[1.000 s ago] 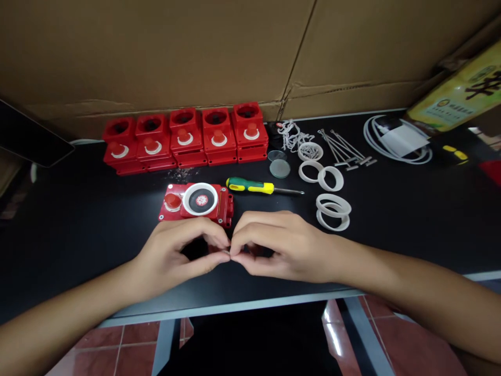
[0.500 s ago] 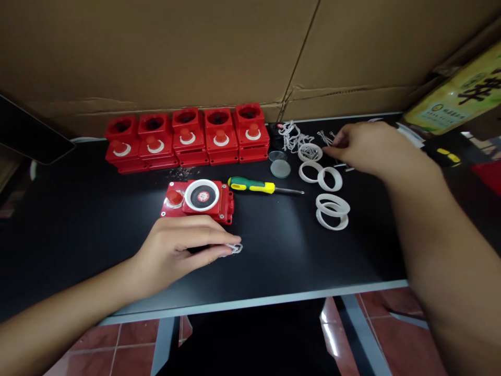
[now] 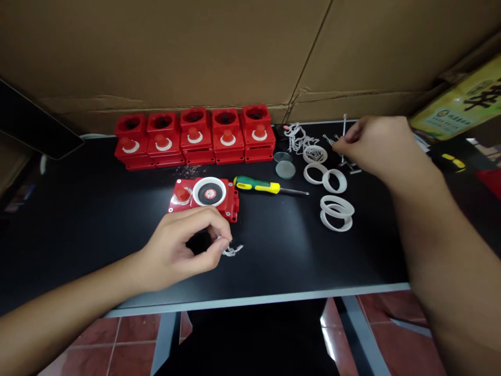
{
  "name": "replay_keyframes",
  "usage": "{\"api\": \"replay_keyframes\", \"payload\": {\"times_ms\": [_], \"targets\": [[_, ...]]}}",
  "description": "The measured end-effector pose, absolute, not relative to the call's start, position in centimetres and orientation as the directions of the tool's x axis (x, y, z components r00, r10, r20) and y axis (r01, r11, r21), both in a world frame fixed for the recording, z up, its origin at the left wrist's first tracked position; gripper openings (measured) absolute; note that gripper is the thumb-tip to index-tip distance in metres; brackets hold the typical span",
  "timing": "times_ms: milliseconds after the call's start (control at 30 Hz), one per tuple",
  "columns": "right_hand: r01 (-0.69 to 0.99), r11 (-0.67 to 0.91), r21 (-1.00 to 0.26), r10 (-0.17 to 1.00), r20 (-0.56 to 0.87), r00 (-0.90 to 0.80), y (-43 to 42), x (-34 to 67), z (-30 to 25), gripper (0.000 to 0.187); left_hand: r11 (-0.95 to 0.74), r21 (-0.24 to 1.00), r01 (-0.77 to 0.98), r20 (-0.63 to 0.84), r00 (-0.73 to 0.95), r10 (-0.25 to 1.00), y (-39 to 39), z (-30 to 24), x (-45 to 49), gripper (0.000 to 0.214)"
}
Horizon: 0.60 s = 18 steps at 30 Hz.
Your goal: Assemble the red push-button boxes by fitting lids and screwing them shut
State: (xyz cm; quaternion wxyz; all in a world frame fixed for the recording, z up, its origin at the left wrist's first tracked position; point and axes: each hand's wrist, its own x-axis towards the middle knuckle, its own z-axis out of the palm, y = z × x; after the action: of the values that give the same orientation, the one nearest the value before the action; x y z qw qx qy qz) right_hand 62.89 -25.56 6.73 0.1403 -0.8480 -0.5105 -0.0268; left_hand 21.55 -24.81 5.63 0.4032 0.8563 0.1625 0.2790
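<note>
My left hand (image 3: pixel 188 245) is closed in a pinch on a short white chain (image 3: pixel 233 251), whose free end lies over the black tabletop. Just beyond that hand is a red alarm box (image 3: pixel 188 201) with a red button and a white ring around its black round centre. On the far right, my right hand (image 3: pixel 371 143) pinches a thin metal T-shaped hammer (image 3: pixel 344 125), its rod standing upright between thumb and fingers. More metal T-shaped pieces (image 3: pixel 354 169) lie below these fingers.
Several red boxes (image 3: pixel 193 137) form a row at the back. A green-yellow screwdriver (image 3: pixel 256 185), glass discs (image 3: pixel 285 169), white rings (image 3: pixel 337 207), a ring holding screws (image 3: pixel 315 154) and a heap of white chain (image 3: pixel 298 138) lie nearby. Cardboard (image 3: pixel 176 52) stands behind.
My right hand has lifted the metal hammer from lying down to upright. The left fingers have curled more on the white chain, and its free end now hangs out longer. The view shifted slightly.
</note>
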Motion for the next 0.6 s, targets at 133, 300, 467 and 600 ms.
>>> {"api": "replay_keyframes", "payload": {"times_ms": [133,300,467,600], "targets": [[0.869,-0.431,-0.243,0.849,0.216,0.482,-26.2,61.8,7.7,0.012,-0.627,0.777,0.052,0.342,0.801,0.491,-24.7,6.0,21.7,0.015],[0.892,-0.386,-0.235,0.844,0.300,0.445,-27.0,60.3,9.1,0.026,-0.623,0.781,0.052,0.346,0.793,0.501,-24.8,6.2,21.9,0.015],[0.981,0.043,-0.190,0.771,0.630,0.088,-29.4,56.8,9.7,0.029,-0.548,0.836,0.024,0.349,0.747,0.566,-24.8,5.8,21.9,0.012],[0.877,0.450,-0.171,0.755,0.598,-0.271,-31.7,52.1,8.0,0.022,-0.416,0.909,-0.016,0.300,0.718,0.628,-25.0,5.8,21.9,0.012]]}}
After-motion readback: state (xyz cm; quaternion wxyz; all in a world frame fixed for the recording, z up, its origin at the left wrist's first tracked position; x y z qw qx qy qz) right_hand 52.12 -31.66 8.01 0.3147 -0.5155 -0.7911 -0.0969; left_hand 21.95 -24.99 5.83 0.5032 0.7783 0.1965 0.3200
